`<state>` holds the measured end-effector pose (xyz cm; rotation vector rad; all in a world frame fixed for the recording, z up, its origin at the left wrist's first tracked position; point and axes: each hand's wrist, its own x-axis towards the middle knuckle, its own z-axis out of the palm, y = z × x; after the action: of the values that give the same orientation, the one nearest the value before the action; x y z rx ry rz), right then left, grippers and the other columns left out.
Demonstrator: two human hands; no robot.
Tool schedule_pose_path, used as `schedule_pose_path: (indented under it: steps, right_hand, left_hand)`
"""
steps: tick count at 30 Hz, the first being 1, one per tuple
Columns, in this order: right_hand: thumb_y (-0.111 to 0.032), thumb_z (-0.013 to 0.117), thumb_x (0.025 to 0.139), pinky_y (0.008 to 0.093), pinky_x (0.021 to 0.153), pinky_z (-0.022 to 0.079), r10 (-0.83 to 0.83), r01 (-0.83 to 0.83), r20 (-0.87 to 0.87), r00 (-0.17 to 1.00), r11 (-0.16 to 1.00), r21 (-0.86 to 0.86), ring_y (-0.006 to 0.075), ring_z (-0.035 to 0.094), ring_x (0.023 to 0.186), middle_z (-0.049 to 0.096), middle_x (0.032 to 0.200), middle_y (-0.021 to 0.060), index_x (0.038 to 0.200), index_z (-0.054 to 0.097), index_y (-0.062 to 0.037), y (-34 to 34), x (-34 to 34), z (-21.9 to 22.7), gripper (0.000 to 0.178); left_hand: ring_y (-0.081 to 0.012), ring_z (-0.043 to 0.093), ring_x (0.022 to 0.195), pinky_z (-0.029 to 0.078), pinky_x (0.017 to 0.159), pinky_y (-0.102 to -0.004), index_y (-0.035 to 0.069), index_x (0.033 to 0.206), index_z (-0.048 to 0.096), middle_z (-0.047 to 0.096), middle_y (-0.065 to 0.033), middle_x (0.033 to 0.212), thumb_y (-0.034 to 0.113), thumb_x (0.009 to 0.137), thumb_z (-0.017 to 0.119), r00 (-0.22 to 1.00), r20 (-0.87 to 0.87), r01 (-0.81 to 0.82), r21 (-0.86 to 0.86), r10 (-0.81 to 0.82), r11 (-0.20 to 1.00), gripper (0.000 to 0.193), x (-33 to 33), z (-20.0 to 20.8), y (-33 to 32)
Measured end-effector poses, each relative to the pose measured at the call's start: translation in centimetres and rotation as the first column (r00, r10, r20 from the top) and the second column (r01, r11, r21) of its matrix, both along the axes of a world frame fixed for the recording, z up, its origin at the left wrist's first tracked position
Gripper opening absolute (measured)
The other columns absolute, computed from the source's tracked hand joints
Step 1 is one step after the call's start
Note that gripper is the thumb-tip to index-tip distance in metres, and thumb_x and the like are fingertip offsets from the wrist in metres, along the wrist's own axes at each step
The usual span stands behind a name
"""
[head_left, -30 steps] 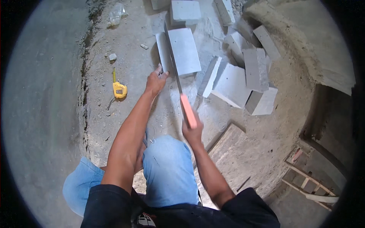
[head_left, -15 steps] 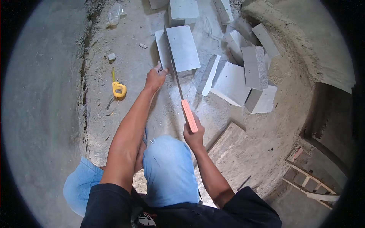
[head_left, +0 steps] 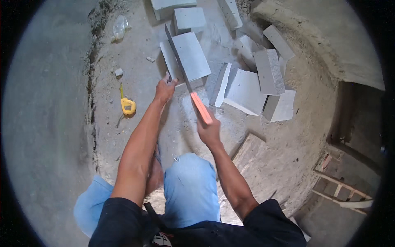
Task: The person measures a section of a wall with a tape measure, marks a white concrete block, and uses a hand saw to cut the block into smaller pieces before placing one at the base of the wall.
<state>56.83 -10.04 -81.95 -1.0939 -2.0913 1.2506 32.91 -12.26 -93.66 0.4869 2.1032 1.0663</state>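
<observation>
A pale grey lightweight concrete block [head_left: 192, 56] lies on the dusty floor ahead of me. The blade of a hand saw [head_left: 200, 108] runs lengthwise through it, near its left side, with a narrower strip of block to the left of the blade. My right hand [head_left: 209, 131] is closed round the saw's orange handle. My left hand [head_left: 165, 90] grips the near left corner of the block, thumb and fingers on its edge. Pale dust covers the floor around the block's near end.
Several cut block pieces [head_left: 246, 91] are heaped to the right, and more blocks [head_left: 189, 19] stand beyond. A yellow tape measure [head_left: 128, 107], a small chunk [head_left: 119, 73] and a clear plastic bag [head_left: 119, 28] lie left. Near my knee is a board [head_left: 249, 151]; a wooden ladder-like frame [head_left: 343, 191] sits lower right.
My right hand has pushed the saw forward, away from me, so its handle is nearer the block. My left hand keeps its grip on the corner. The view has shifted slightly.
</observation>
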Motion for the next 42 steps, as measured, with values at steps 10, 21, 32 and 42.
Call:
schedule_pose_path:
  steps: [10,21,32,42]
  right_hand:
    - [-0.004,0.063,0.086,0.0326,0.077,0.051,-0.516,0.531,0.150,0.843,0.843,-0.089,0.0176,0.064,0.089,0.067,0.099,0.0115,0.114,0.061,0.0044,-6.2,20.0,6.6,0.029]
    - [-0.006,0.061,0.088,0.0328,0.073,0.048,-0.667,0.638,0.085,0.741,0.737,0.222,0.0203,0.060,0.084,0.062,0.093,0.0111,0.113,0.059,0.0061,-6.0,24.3,14.6,0.028]
    - [-0.008,0.066,0.087,0.0290,0.071,0.049,-0.776,0.708,0.078,0.626,0.608,0.361,0.0141,0.060,0.078,0.064,0.088,0.0069,0.114,0.063,0.0045,-2.4,23.2,24.2,0.029]
    - [-0.011,0.069,0.090,0.0244,0.048,0.032,-0.878,0.866,-0.064,0.475,0.479,-0.147,0.0054,0.043,0.052,0.051,0.063,-0.0024,0.095,0.064,-0.0016,-3.2,15.3,27.3,0.012]
  left_hand:
    - [-0.0381,0.042,0.136,0.036,0.111,-0.0428,-0.008,0.149,0.028,0.044,-0.0264,0.147,0.040,0.085,0.069,0.843,-0.502,0.116,-0.177,-0.191,0.977,0.090,-5.0,2.5,2.7]
    - [-0.0496,0.035,0.138,0.029,0.114,-0.0550,-0.003,0.154,0.017,0.034,-0.0336,0.149,0.084,0.082,0.037,0.560,-0.353,0.510,-0.565,-0.749,0.648,0.114,-10.5,4.3,14.3]
    - [-0.0419,0.060,0.114,0.047,0.097,-0.0478,-0.005,0.131,0.054,0.057,-0.0296,0.128,0.082,0.075,0.055,0.128,-0.253,0.639,-0.719,-0.959,0.274,0.103,-5.7,14.8,7.5]
    - [-0.0408,0.051,0.125,0.044,0.103,-0.0459,-0.003,0.136,0.045,0.056,-0.0258,0.128,0.068,0.065,0.077,0.405,-0.196,0.836,-0.317,-0.893,0.448,0.105,2.3,4.6,14.5]
